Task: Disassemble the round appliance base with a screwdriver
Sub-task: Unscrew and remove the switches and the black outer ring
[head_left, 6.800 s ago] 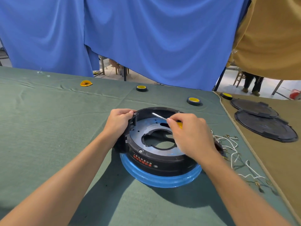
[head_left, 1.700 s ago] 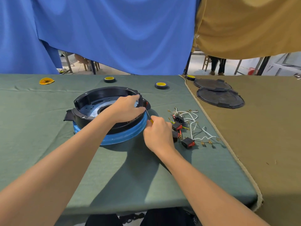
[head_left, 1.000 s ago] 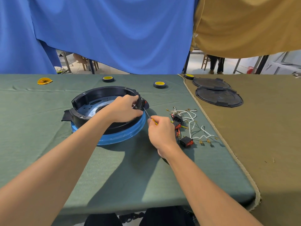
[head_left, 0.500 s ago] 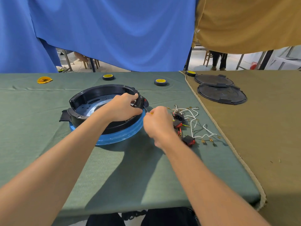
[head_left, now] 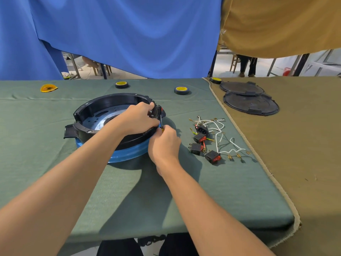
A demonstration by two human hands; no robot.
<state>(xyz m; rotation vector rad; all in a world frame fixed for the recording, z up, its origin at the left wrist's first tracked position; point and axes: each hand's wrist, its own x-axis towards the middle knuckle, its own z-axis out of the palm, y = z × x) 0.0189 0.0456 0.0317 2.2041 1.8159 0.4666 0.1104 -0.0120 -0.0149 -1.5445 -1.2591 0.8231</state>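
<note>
1. Right hand [head_left: 164,145] pinches the screwdriver [head_left: 160,121], tip at the right rim of the round base [head_left: 103,108].
2. Left hand [head_left: 140,119] grips that rim too.
3. Base sits on green cloth [head_left: 129,200], loose switches [head_left: 199,138] beside it, blue curtain [head_left: 129,34] behind.

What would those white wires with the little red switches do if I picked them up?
Probably flop and dangle: the white wires are thin and lie in loose curls. The switches are small blocks, so, if still attached, they'd likely hang down. The wires cross each other, so several may lift together.
</note>
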